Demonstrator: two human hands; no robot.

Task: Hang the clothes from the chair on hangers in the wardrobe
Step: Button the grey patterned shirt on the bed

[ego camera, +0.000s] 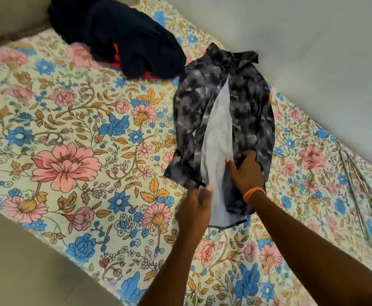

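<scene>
A dark mottled grey shirt (pixel 222 111) lies open on the floral bedsheet (pixel 70 151), pale lining up. The left hand (pixel 195 208) pinches its lower front edge; the right hand (pixel 246 171), orange wristband (pixel 253 193) on the wrist, grips the other front panel. Beyond both grips, up-left, sits a heap of navy clothes (pixel 119 36); metal hangers (pixel 361 195) lie to the right

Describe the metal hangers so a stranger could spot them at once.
Start at the bed with the floral bedsheet, then follow its wall-side edge, right of the grey patterned shirt that both hands grip. The metal hangers lie there: thin silvery wire, the only hard thing among cloth, far from the dark clothes pile.
</scene>
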